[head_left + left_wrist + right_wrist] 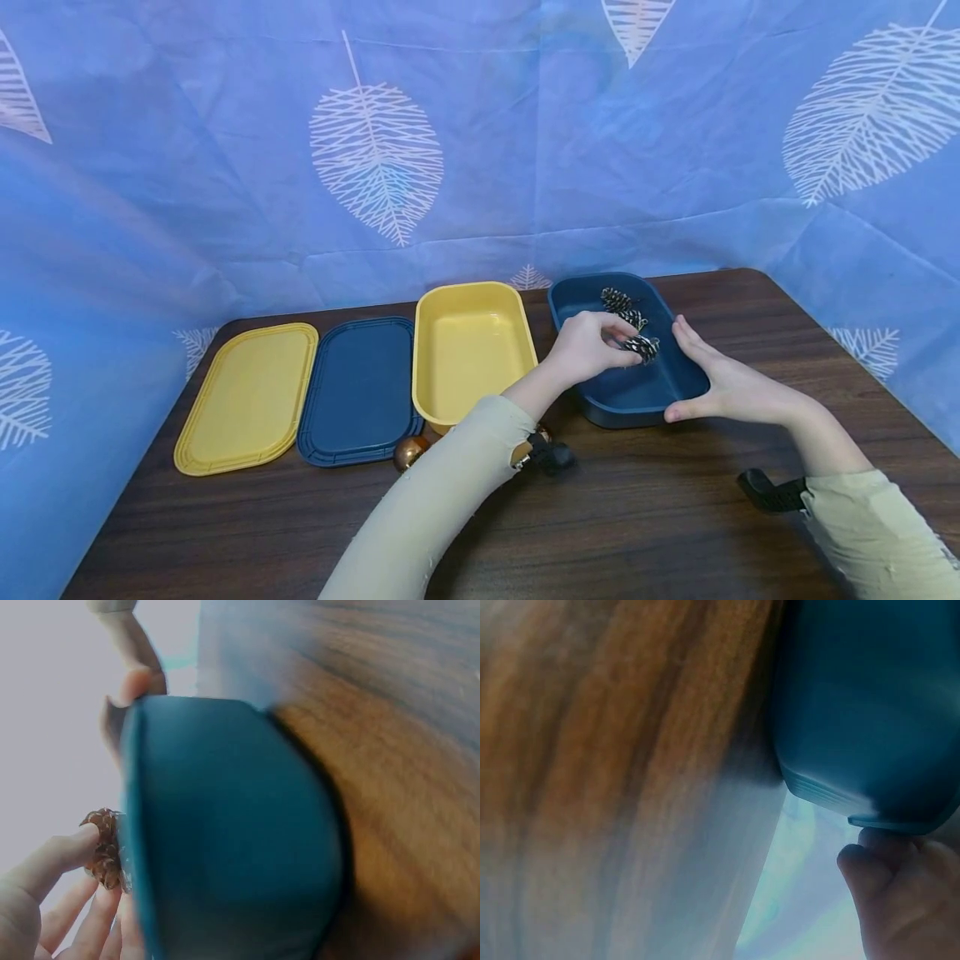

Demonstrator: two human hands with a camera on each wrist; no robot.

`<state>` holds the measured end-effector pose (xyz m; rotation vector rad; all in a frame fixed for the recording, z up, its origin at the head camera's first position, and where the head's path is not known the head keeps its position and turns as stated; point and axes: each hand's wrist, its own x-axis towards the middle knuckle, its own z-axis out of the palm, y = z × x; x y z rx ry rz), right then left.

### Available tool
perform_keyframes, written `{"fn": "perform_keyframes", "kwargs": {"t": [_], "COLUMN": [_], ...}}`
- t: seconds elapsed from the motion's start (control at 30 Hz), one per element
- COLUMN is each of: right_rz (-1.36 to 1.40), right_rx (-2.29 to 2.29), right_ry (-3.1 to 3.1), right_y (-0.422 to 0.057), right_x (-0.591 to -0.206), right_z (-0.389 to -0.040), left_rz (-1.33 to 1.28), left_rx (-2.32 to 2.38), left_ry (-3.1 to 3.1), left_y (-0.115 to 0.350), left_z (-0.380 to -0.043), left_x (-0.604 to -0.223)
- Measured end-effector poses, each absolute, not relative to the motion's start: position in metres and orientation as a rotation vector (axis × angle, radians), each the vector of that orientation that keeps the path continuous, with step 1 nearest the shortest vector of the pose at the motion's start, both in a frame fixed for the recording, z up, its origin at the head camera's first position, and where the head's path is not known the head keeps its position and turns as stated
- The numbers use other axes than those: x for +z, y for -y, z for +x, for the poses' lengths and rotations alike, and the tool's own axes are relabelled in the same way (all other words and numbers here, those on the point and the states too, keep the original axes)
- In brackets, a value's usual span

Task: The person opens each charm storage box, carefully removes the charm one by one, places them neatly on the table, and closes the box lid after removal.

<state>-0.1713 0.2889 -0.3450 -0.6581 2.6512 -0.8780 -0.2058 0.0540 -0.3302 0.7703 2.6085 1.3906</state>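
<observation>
Pinching a pinecone [642, 349] over the blue box [633, 390] by the surface's [757, 333] far edge, left hand [591, 345] grips narrowly; right hand [726, 385] spreads wide. Likely light, brittle-scaled: hold mid-body.

On the brown table [660, 517] there are a yellow lid [247, 396], a blue lid [358, 392], a yellow box [472, 358], a blue box [618, 387], a shiny ball [409, 452]

Clearance exists above the left fingers [617, 322] and nearer the wearer, inside the blue box [630, 388]. Obstacles: two pinecones [616, 299] just beyond — box wall, then right hand [723, 385], rightward.
</observation>
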Motion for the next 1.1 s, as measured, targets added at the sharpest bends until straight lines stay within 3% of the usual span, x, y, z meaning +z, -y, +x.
{"fn": "perform_keyframes", "kwargs": {"t": [0.33, 0.6, 1.1], "right_rz": [-0.647, -0.665, -0.665], "right_rx": [-0.878, -0.892, -0.924], "right_ry": [-2.650, -2.644, -2.625], "right_y": [-0.289, -0.286, -0.289], "right_x": [-0.345, -0.343, -0.345], "right_z": [-0.173, -0.172, -0.171], "left_rz": [0.751, 0.817, 0.776], "left_rx": [1.578, 1.619, 1.552], "left_ry": [-2.392, -2.319, -2.333], "left_y": [-0.005, 0.056, 0.164], "left_z": [-0.190, -0.155, -0.084], "left_x": [-0.302, -0.290, -0.320]}}
